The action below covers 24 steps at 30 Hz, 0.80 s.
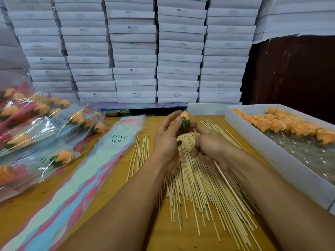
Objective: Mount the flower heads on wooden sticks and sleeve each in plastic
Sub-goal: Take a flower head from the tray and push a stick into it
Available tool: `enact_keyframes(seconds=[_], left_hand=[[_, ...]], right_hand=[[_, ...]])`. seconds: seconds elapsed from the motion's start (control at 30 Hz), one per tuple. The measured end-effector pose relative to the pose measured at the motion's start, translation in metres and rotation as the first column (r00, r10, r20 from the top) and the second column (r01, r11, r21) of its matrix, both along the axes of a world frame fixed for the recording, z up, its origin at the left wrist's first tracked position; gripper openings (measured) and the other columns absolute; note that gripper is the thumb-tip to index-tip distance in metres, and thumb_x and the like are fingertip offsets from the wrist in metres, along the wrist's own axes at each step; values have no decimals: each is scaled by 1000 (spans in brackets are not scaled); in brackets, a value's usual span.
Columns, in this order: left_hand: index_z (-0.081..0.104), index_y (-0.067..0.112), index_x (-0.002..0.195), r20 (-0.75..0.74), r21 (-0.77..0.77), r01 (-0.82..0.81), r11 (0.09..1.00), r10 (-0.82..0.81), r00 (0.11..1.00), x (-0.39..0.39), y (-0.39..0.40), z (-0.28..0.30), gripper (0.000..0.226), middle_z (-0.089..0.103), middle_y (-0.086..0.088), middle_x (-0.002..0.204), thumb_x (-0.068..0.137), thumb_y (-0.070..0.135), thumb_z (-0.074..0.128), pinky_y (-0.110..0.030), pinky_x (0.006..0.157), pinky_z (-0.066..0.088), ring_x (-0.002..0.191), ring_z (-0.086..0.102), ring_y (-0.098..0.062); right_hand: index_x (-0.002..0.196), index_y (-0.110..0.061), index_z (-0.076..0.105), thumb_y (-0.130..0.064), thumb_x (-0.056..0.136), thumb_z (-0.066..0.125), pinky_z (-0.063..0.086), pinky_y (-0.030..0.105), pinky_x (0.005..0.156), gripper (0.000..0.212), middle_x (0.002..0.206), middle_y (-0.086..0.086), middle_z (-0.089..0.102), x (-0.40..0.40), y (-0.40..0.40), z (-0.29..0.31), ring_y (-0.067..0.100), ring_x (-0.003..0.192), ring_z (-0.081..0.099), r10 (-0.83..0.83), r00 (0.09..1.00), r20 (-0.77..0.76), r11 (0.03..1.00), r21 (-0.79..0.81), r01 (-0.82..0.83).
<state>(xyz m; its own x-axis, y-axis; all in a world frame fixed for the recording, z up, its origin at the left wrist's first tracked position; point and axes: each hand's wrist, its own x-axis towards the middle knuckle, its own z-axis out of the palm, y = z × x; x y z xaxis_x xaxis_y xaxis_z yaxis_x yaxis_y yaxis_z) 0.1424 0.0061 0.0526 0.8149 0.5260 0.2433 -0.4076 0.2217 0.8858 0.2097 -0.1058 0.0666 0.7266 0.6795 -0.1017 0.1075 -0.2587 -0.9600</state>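
Left hand (167,140) pinches flower (185,119) above stick pile (199,178), centre table; right hand (211,149) grips stick (229,187), tip at green base. Risk: off-centre push, stick pierces petals or fingers, stick snaps

Small packing workshop or stockroom for gift flowers. Back wall hidden by tall stacks of flat white cartons (134,51), some stamped SGS. Wooden table (101,180) set up as assembly line: loose wooden sticks (199,189), printed "LOVE YOU" sleeves (101,163), tray of orange flower heads (282,124), finished wrapped flowers (36,127) piled left.
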Motion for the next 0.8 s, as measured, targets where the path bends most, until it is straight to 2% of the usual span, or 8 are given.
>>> enact_keyframes(seconds=[0.13, 0.23, 0.33, 0.4, 0.53, 0.6, 0.67, 0.8], left_hand=[[55, 20, 134, 41, -191, -118, 974, 128, 991, 1, 16, 4, 31, 75, -9, 94, 104, 22, 48, -32, 69, 43, 78, 68, -17], [53, 14, 135, 70, -316, -123, 941, 153, 986, 1, 23, 6, 32, 75, -12, 87, 104, 19, 50, -28, 64, 51, 71, 68, -19], [53, 13, 135, 85, -381, -133, 915, 178, 980, 2, 29, 7, 32, 74, -11, 80, 103, 18, 50, -27, 60, 52, 66, 68, -19], [53, 13, 134, 90, -398, -135, 908, 185, 979, 2, 31, 7, 31, 74, -13, 81, 103, 17, 50, -25, 58, 53, 67, 70, -20], [53, 10, 134, 101, -418, -121, 900, 178, 979, 1, 29, 8, 31, 73, -16, 83, 103, 17, 52, -29, 57, 56, 67, 70, -21], [54, 9, 135, 96, -428, -127, 895, 185, 978, 0, 28, 9, 33, 73, -19, 87, 102, 17, 53, -26, 54, 54, 63, 67, -19], [54, 8, 135, 93, -434, -136, 890, 194, 977, 0, 28, 10, 35, 73, -19, 87, 102, 16, 54, -25, 53, 54, 61, 66, -19], [54, 10, 132, 105, -424, -121, 898, 181, 978, -2, 29, 10, 30, 73, -20, 88, 103, 15, 51, -30, 57, 58, 71, 72, -25]], right_hand=[[133, -33, 56, -29, 110, 33, 23, 17, 35, 32, 49, -4, 43, -9, 2, 6, 8, 34, 28, -3, 999, -34, 988, 153, 8], [114, -16, 66, -14, 105, 37, 28, 20, 33, 30, 49, -2, 47, -22, 6, 7, 12, 36, 42, -11, 1000, -16, 971, 239, 15], [98, 0, 69, 0, 90, 43, 34, 22, 34, 28, 52, 0, 54, -27, 6, 9, 14, 43, 54, -11, 1000, -13, 975, 223, 14], [101, -1, 68, -2, 91, 40, 29, 21, 33, 30, 50, -2, 47, -29, 6, 9, 12, 39, 45, 12, 1000, -21, 978, 207, -8], [125, -24, 61, -22, 109, 33, 25, 17, 32, 33, 46, -5, 39, -33, 4, 8, 10, 32, 39, 105, 991, 79, 980, 161, -116], [136, -33, 54, -16, 108, 29, 29, 18, 32, 41, 45, -2, 41, -34, 3, 8, 13, 33, 42, 157, 979, 132, 970, 168, -178], [134, -28, 57, -8, 103, 30, 30, 19, 34, 46, 47, 3, 48, -36, 4, 10, 16, 34, 44, 149, 975, 166, 962, 203, -181], [110, -7, 68, -5, 99, 41, 25, 17, 32, 30, 60, 5, 63, -36, 8, 12, 9, 33, 36, 0, 989, 151, 967, 250, -39]])
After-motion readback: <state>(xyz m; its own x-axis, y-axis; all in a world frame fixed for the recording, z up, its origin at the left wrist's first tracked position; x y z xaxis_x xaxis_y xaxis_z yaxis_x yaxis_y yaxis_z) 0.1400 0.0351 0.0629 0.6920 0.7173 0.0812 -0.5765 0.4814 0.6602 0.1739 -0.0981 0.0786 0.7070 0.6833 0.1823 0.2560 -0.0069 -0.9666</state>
